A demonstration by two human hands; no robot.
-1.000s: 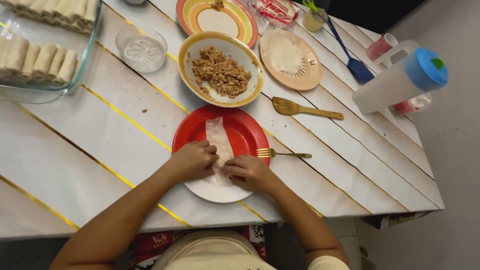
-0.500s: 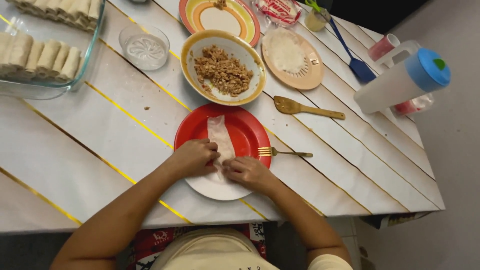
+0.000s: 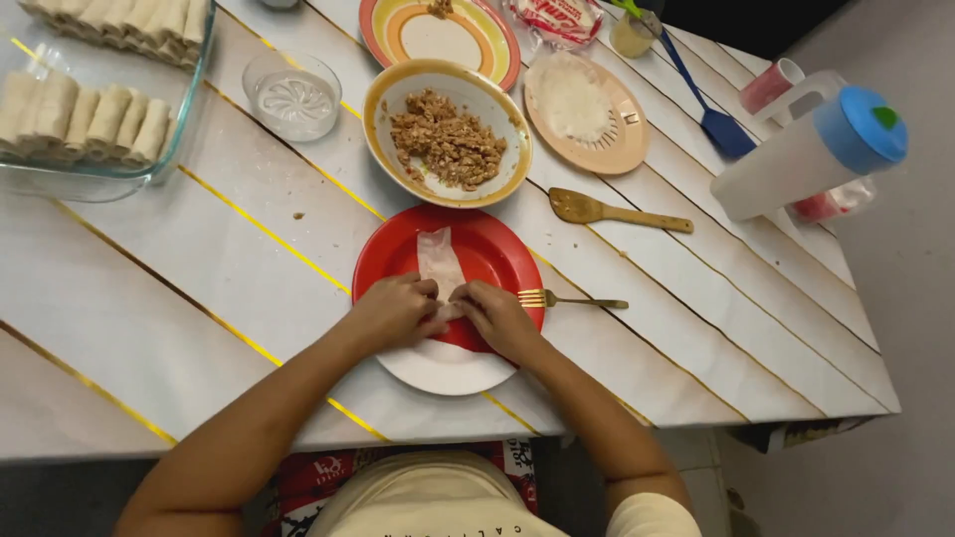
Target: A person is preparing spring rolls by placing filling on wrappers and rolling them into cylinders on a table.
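While curled together, left hand (image 3: 393,310) and right hand (image 3: 497,316) pinching pale wrapper (image 3: 440,261), over red plate (image 3: 487,249)

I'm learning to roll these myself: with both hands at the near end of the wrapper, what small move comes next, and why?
Probably roll the near end forward, away from the body. Both hands, left hand and right hand, pinch the wrapper at its near end, while its far strip lies flat and unrolled on the red plate.

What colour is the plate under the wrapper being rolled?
Red, seen in the head view: the plate lies under the pale wrapper.
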